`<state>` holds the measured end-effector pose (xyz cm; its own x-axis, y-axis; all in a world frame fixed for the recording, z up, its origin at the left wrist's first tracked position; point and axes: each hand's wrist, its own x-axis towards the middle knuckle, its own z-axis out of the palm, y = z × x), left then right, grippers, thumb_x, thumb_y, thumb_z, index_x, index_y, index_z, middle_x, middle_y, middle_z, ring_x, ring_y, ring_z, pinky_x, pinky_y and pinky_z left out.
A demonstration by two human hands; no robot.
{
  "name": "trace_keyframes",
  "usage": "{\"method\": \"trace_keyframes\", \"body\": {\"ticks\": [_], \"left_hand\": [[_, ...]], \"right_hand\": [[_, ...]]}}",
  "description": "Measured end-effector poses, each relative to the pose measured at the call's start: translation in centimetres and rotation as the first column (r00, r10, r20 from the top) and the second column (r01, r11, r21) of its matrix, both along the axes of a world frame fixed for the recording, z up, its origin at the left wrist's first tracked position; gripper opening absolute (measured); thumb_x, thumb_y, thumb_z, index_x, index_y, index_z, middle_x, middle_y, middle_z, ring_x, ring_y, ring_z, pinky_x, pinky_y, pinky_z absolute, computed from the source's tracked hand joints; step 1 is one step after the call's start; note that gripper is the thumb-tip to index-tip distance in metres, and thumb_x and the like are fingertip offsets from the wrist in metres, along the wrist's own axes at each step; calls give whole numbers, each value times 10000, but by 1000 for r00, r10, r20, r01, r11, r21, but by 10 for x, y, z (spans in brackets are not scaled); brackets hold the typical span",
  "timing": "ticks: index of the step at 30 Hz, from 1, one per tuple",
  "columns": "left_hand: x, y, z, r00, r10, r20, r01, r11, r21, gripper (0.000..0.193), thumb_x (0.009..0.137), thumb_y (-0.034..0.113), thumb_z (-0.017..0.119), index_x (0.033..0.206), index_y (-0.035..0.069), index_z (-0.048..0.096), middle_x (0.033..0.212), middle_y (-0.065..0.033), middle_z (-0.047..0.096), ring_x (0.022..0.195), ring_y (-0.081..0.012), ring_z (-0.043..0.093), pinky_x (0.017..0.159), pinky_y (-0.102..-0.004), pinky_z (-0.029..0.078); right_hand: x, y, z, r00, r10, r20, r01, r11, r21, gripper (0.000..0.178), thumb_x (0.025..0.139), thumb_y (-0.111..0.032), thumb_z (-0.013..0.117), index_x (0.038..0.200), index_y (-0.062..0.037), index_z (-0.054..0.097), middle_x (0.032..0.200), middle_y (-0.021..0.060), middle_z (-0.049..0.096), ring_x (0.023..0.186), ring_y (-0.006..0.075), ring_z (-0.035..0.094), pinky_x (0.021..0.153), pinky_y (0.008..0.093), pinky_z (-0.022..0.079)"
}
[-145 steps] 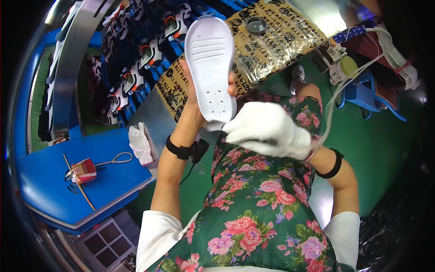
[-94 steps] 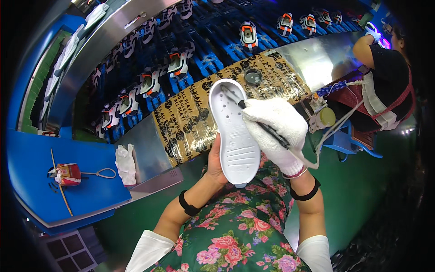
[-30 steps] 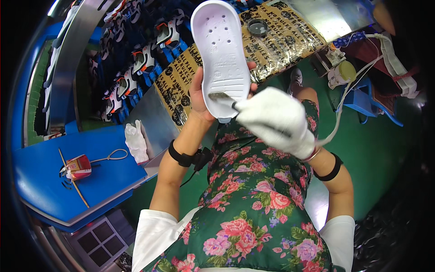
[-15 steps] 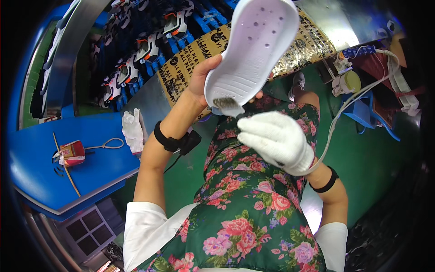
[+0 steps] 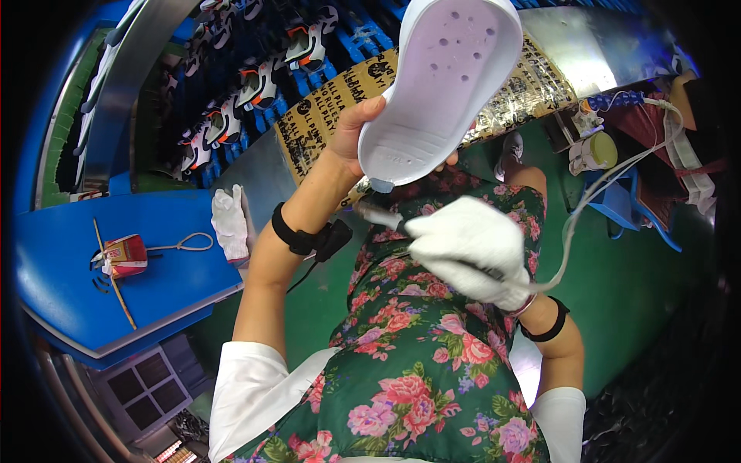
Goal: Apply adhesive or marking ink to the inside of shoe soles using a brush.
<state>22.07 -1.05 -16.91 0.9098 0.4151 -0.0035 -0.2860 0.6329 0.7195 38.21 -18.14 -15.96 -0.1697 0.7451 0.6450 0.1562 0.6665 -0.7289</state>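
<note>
My bare left hand [image 5: 356, 133] grips a pale lilac-white shoe sole [image 5: 421, 127] by its edges, thumb on the near side and fingertips showing at the far side. Its hollow inner face is turned up, with several small holes at the wide end and ridges at the heel. A blue-grey tab [image 5: 381, 185] shows at the heel's tip. Inside a white glove, my right hand [image 5: 467, 247] is closed around the dark handle of a brush [image 5: 378, 215]. The brush head is just below the heel, apart from it, and blurred. A pale hose [image 5: 567, 231] runs up from the gloved hand.
A cardboard-covered ledge [image 5: 332, 116] lies beyond the sole, with several white-and-orange shoe parts [image 5: 258, 83] on blue racks behind. On the left, a blue table [image 5: 54, 270] bears a red container [image 5: 126, 255] and white glove [image 5: 229, 220]. A yellow-lidded tub [image 5: 598, 150] and blue stool [image 5: 617, 204] stand right.
The brush has come off the sole's heel, moving down and slightly left. The sole has shifted a little right with my left hand, and the blue-grey tab shows at its heel.
</note>
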Motion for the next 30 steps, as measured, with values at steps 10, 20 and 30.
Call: {"method": "trace_keyframes", "body": {"ticks": [10,20,30], "left_hand": [[6,5,-6,999,-1,34,6,990,-144,925,846,576,627,1529,59,278,1454,-333,387,1145,-524,568,950,-587,521],[11,-16,-11,974,222,-35,-208,833,-513,744,980,560,429,1511,51,324,1396,-309,480,1206,-471,556,966,-584,506],[3,-48,-21,990,46,131,13,908,-419,696,1011,548,354,1499,52,352,1352,-278,532,1074,-455,636,897,-521,568]], "right_hand": [[3,4,1,916,-151,-372,-14,914,-406,156,773,43,740,918,-15,737,954,93,738,864,167,690,797,301,544],[28,26,2,906,-280,-317,112,881,-459,177,793,28,739,969,5,742,968,105,740,858,163,697,780,283,558],[57,68,26,805,-512,301,377,831,408,252,741,16,725,982,-55,716,981,131,720,886,307,687,785,398,534]]}}
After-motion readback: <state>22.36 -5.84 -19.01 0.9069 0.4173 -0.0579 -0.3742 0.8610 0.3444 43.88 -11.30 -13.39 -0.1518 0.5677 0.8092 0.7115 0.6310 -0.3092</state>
